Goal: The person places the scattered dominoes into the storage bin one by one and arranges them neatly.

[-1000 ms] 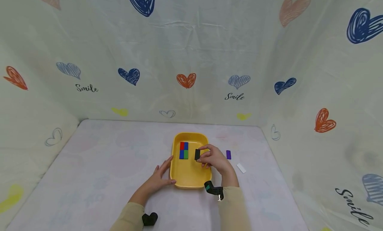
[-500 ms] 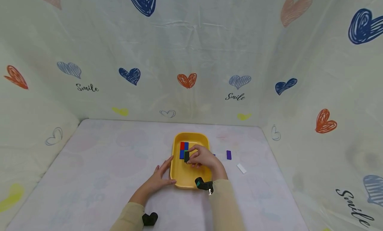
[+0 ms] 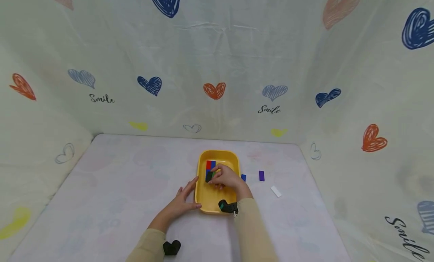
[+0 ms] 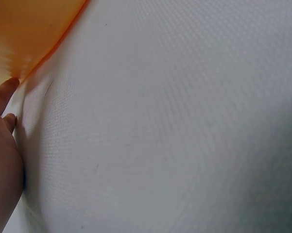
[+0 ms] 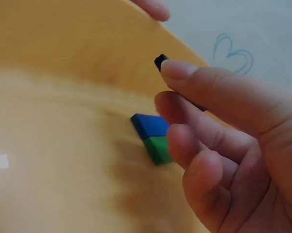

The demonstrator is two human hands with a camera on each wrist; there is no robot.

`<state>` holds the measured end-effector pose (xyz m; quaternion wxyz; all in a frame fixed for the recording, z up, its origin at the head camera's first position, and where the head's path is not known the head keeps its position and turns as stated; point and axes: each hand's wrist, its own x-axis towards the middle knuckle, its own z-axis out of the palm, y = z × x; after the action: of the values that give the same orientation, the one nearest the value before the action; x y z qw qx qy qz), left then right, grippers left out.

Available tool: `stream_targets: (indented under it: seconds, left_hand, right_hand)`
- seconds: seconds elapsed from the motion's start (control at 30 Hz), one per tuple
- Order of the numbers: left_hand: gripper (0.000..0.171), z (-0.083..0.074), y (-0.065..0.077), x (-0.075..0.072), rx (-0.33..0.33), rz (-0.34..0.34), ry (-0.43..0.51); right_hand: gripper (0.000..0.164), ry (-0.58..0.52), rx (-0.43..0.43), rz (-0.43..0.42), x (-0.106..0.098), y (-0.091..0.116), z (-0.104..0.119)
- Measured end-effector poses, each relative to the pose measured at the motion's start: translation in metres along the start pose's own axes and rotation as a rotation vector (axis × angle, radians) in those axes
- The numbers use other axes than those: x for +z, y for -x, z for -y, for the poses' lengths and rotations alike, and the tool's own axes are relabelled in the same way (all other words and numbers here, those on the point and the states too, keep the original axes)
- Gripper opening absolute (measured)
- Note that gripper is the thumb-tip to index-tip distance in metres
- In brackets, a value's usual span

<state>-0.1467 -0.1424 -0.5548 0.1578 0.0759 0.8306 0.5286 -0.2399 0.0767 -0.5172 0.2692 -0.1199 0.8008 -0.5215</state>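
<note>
A yellow tray (image 3: 217, 207) stands on the table. Inside it, toward the back left, red, blue and green rectangular blocks (image 3: 211, 164) lie side by side; the right wrist view shows a blue block (image 5: 150, 125) touching a green block (image 5: 158, 150). My right hand (image 3: 228, 178) pinches a black block (image 3: 208, 176) between thumb and fingers, above these blocks and partly covering them. My left hand (image 3: 179, 204) rests against the tray's left side with fingers spread; in the left wrist view a fingertip touches the orange-looking tray wall (image 4: 43, 34).
Right of the tray lie a blue block (image 3: 243, 177) partly hidden by the tray's rim, a purple block (image 3: 261, 175) and a white block (image 3: 276, 191). A cloth wall with printed hearts (image 3: 214, 91) rises behind the table (image 3: 135, 171).
My right hand has carried the black block left across the tray, from its right side to over the coloured blocks. The left hand keeps its place at the tray's side.
</note>
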Motion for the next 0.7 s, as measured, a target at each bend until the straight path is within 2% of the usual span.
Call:
stream_targets:
  seconds: [0.27, 0.47, 0.7]
  left_hand:
    - [0.098, -0.0024, -0.0001, 0.0005, -0.005, -0.008, 0.005]
    - [0.098, -0.0027, -0.0002, 0.0024, -0.031, -0.023, 0.009]
    - [0.098, -0.0022, 0.0001, 0.0019, -0.030, -0.022, 0.012]
  right_hand:
    - [0.037, 0.084, -0.036, -0.010, 0.0031, -0.0041, -0.0054]
    - [0.035, 0.152, -0.023, -0.010, 0.0048, -0.0065, -0.0089]
    - [0.037, 0.188, -0.002, -0.004, 0.0066, -0.0091, -0.0106]
